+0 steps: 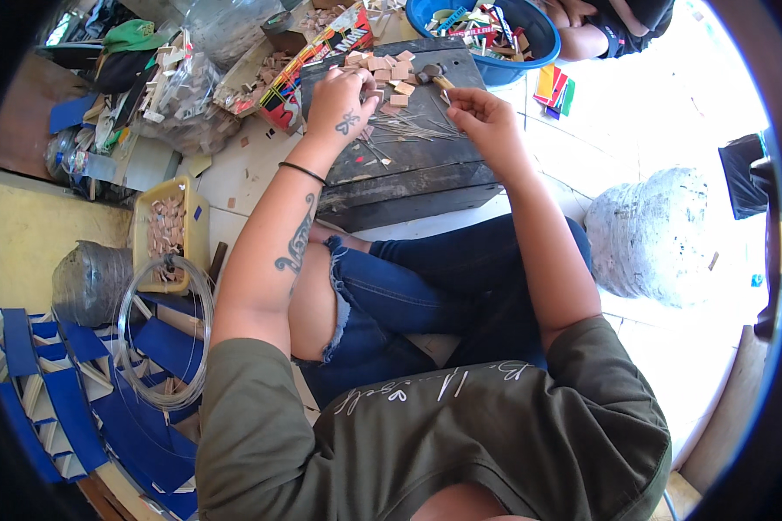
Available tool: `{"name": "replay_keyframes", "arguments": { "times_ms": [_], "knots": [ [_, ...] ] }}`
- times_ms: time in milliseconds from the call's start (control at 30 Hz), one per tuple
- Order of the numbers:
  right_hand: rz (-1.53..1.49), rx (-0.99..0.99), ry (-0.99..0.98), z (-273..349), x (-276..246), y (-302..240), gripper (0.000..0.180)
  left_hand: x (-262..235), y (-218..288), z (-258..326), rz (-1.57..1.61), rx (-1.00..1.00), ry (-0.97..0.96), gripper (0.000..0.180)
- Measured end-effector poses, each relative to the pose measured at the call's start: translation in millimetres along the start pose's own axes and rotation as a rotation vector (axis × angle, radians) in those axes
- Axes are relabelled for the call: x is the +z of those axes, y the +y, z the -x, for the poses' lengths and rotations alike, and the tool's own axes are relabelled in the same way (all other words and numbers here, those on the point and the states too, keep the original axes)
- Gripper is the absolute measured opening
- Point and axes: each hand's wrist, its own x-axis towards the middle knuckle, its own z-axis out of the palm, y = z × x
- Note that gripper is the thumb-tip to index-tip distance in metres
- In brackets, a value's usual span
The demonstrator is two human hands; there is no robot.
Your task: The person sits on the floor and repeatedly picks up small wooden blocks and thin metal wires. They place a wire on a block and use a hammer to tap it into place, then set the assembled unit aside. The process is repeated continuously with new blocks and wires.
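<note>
Both arms reach forward to a dark, worn wooden block table (400, 181). My left hand (341, 100) is at its left side, fingers curled down beside a pile of small tan square pieces (379, 68); what the fingertips hold, if anything, is hidden. My right hand (485, 122) is over the right edge, thumb and fingers pinched together; anything between them is too small to name. Just beyond that hand lies a hammer (441, 81) with a dark head and light wooden handle. Thin straight wire-like pieces (408, 127) are scattered between my hands.
A blue basin (530, 62) of colourful scraps stands beyond the table, near another person's arm (582, 39). To the left are a printed carton (313, 65), bags of scraps (187, 95), a yellow bin (202, 234) and a wire coil (130, 347). A wrapped round bundle (647, 234) sits right.
</note>
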Motion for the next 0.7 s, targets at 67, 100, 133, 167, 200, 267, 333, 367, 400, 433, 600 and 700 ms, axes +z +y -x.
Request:
{"name": "replay_keyframes", "arguments": {
  "times_ms": [67, 100, 133, 167, 200, 267, 333, 367, 400, 433, 600, 700],
  "knots": [
    [-0.017, 0.051, -0.034, 4, -8, -7, 0.016, -6, 8, 3, 0.149, -0.044, -0.005, 0.017],
    [-0.062, 0.036, -0.068, 8, -10, -10, 0.014, -8, 13, 6, 0.278, -0.080, 0.046, 0.017],
    [-0.053, 0.099, -0.051, 13, -11, -12, 0.013, -9, 23, 16, 0.413, -0.150, 0.067, 0.017],
    [-0.081, 0.110, -0.052, 18, -11, -14, 0.012, -8, 34, 27, 0.558, -0.213, 0.095, 0.017],
    [-0.114, 0.131, -0.053, 22, -10, -14, 0.010, -4, 47, 38, 0.713, -0.295, 0.084, 0.017],
    [-0.100, 0.088, -0.056, 28, -8, -13, 0.010, 5, 72, 61, 0.823, -0.313, 0.074, 0.013],
    [-0.048, 0.053, -0.076, 31, -6, -11, 0.011, 13, 90, 78, 0.756, -0.307, 0.132, 0.012],
    [-0.003, 0.035, -0.090, 32, -6, -9, 0.011, 15, 95, 85, 0.664, -0.273, 0.170, 0.011],
    [0.021, -0.011, -0.112, 33, -6, -8, 0.012, 17, 97, 88, 0.583, -0.219, 0.204, 0.012],
    [0.102, 0.006, -0.103, 36, -5, -7, 0.013, 17, 98, 91, 0.523, -0.194, 0.199, 0.013],
    [0.201, -0.034, -0.032, 49, 5, -5, 0.011, 18, 90, 91, 0.439, -0.114, 0.223, 0.014],
    [0.215, -0.170, -0.019, 51, 10, -6, 0.011, 22, 89, 92, 0.436, -0.105, 0.239, 0.014]
  ]
}}
